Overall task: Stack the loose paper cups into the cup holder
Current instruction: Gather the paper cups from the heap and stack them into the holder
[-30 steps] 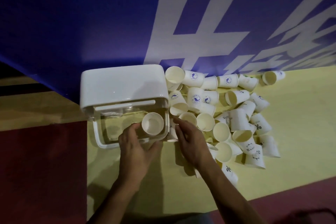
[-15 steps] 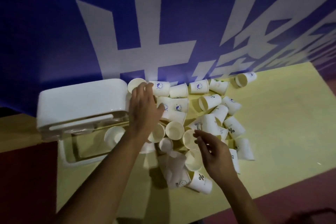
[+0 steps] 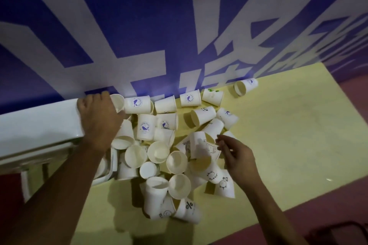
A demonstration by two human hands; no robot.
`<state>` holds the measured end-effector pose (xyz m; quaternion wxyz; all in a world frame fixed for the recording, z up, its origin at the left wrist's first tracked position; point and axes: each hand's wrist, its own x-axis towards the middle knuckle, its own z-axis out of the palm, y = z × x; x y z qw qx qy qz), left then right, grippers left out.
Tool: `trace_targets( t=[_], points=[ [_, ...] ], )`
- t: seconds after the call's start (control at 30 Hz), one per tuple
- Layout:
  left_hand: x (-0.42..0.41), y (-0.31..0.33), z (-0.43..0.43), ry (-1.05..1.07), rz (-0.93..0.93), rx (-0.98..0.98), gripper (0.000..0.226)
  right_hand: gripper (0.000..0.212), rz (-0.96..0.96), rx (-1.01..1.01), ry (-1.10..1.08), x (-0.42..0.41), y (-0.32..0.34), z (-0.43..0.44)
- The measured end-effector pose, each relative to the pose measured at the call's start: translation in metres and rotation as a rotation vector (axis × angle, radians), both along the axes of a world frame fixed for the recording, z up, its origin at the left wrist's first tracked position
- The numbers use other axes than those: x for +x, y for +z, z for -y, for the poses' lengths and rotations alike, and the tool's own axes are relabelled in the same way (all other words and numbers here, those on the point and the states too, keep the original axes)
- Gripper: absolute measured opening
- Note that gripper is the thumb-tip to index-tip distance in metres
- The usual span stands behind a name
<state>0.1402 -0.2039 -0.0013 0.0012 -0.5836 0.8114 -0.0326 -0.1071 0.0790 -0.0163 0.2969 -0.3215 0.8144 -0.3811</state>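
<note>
Left hand (image 3: 99,119) is left of centre, fingers curled against a tipped cup (image 3: 117,102) beside the white cup holder (image 3: 37,127) at the left edge. I can't tell if it's gripped. Right hand (image 3: 238,158) is loosely curled and holds nothing, its fingertips (image 3: 219,139) just beside the loose cups (image 3: 159,151) piled mid-frame on the yellow mat (image 3: 288,135).

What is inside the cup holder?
Inside the cup holder hardly anything shows: its white lid and the left forearm cover it, so any cups stacked there cannot be seen.

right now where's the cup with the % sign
In the head view, the % cup is at the near edge of the cup pile, bottom centre.
</note>
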Motion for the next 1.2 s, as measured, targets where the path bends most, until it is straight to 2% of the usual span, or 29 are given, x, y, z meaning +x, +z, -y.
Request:
trace_targets(
  t=[0.1, 0.17, 0.23, 0.3, 0.4, 0.57, 0.73, 0.93, 1.07, 1.2],
  points=[
    [0.000, 0.015, -0.014, -0.011, -0.171, -0.004, 0.062, 0.022, -0.056, 0.018, -0.124, -0.045, -0.008, 0.015],
    [0.002, 0.021, -0.032, -0.063, -0.343, -0.012, 0.066, 0.029, -0.109, 0.072, -0.207, -0.077, -0.020, 0.026],
    [-0.001, 0.026, -0.052, -0.120, -0.479, 0.023, 0.067, 0.054, -0.076, 0.215, -0.199, -0.108, -0.041, 0.035],
    [-0.013, 0.029, -0.069, -0.072, -0.581, 0.147, 0.066, 0.083, -0.009, 0.374, -0.125, -0.128, -0.061, 0.044],
    [-0.037, 0.025, -0.089, -0.043, -0.624, 0.229, 0.072, 0.103, 0.074, 0.503, -0.045, -0.142, -0.083, 0.054],
    [-0.060, 0.011, -0.102, -0.107, -0.615, 0.290, 0.077, 0.092, 0.021, 0.489, 0.035, -0.151, -0.106, 0.057],
    [-0.068, 0.006, -0.103, -0.131, -0.641, 0.296, 0.078, 0.058, 0.080, 0.363, -0.073, -0.145, -0.094, 0.052],
    [-0.055, 0.001, -0.105, -0.148, -0.658, 0.281, 0.077, 0.075, -0.043, 0.114, -0.129, -0.121, -0.046, 0.041],
    [-0.032, 0.007, -0.108, -0.098, -0.704, 0.356, 0.073, 0.068, -0.140, -0.032, -0.057, -0.077, -0.002, 0.038],
    [0.010, 0.013, -0.114, -0.099, -0.757, 0.399, 0.072, 0.072, -0.149, -0.085, 0.019, -0.015, 0.033, 0.044]
  ],
)
